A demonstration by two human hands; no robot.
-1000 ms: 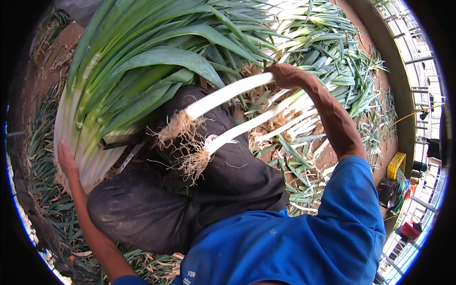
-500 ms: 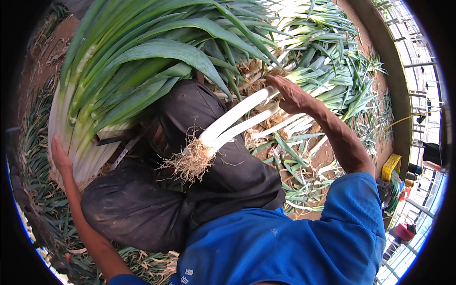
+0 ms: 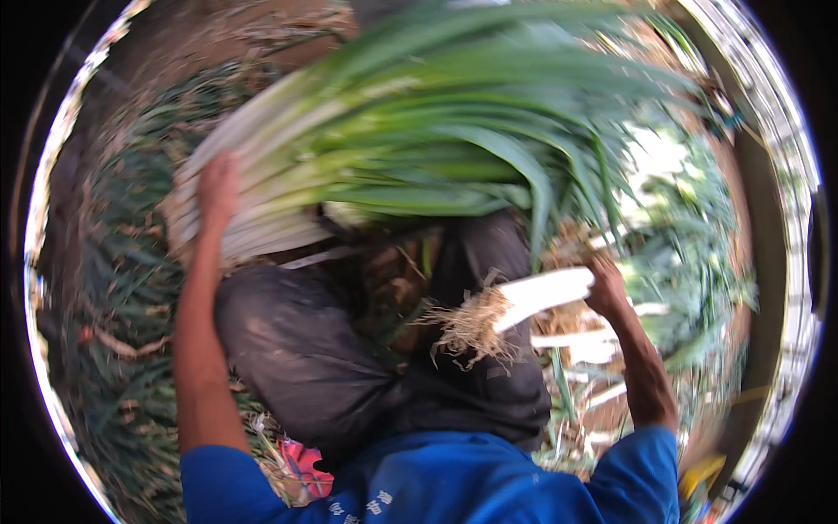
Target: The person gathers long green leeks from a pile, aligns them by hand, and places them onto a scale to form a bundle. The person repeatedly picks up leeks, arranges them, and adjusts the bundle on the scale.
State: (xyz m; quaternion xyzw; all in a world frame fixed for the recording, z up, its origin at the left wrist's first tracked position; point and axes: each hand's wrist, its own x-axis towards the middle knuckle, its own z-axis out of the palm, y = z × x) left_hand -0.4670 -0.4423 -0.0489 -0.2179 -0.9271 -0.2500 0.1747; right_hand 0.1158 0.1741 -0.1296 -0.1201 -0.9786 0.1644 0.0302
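Onion bundle, large, crosswise ahead of the legs: could fan apart, likely from slack pressure at the white ends; white onion stalk, above right thigh: could slip from a loose grip; left hand, against the bundle, finger spread unclear; right hand, closed around the stalk

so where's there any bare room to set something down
Probably the brown, lightly littered floor at upper left, bordered by the long green leek bundle and loose dark green leaves. Crowded: the right side, with a green leek pile beyond the right hand gripping white rooted leeks.
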